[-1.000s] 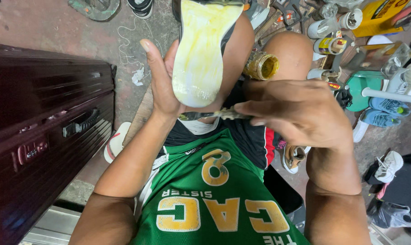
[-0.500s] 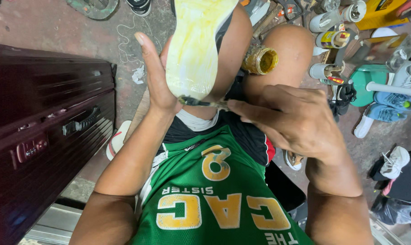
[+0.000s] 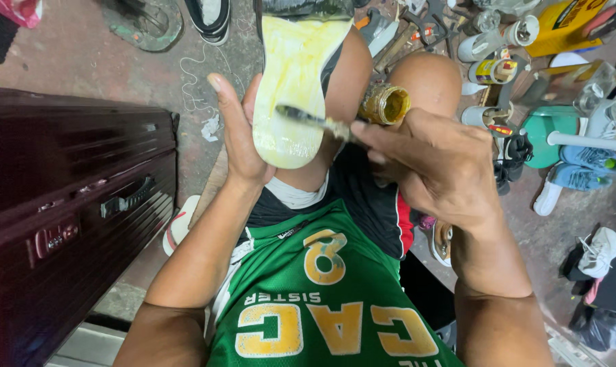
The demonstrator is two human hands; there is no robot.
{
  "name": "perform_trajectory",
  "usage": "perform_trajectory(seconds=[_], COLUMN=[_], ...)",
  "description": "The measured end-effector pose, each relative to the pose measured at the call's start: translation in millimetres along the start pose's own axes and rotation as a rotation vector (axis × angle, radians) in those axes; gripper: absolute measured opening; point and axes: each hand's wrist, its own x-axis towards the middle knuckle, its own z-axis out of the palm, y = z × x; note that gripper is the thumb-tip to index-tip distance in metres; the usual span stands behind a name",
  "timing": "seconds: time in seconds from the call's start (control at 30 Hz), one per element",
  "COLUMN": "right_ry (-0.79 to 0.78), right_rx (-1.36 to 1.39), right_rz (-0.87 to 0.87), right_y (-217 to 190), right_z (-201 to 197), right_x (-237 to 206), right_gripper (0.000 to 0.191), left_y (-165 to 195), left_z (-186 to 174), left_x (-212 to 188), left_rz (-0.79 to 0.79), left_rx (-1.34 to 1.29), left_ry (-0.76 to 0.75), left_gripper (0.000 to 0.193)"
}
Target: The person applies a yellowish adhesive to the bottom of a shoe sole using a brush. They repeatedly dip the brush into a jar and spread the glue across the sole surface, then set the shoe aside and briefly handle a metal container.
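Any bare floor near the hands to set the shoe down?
Free: the concrete floor between the dark red suitcase, the green sandal and the shoe sole. Crowded: past the right hand, with the glue jar, cans and sneakers.

We see a yellow flat pack [image 3: 568, 26] at the top right corner, a small can with a yellow and red label [image 3: 490, 68] just below it, and a white tube-like container [image 3: 504, 37] lying beside them on the floor

Brush [image 3: 308, 119] raised from sole's heel edge onto yellowed sole [image 3: 291, 81]
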Motion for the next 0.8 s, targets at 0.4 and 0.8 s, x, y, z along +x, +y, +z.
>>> perform_trajectory(seconds=[0.4,0.8], right_ry=[0.075,0.026], right_rx=[-0.233,0.098], right_rz=[-0.022,-0.018], right_y=[17,32], right_z=[11,-12], right_x=[12,10], right_gripper=[0.039,0.036], left_y=[3,4], left_z=[5,7], left_x=[-1,-1], left_rz=[0.04,0.018], left_rx=[0.114,0.037], left_ry=[-0.114,-0.057], left_gripper=[0.095,0.097])
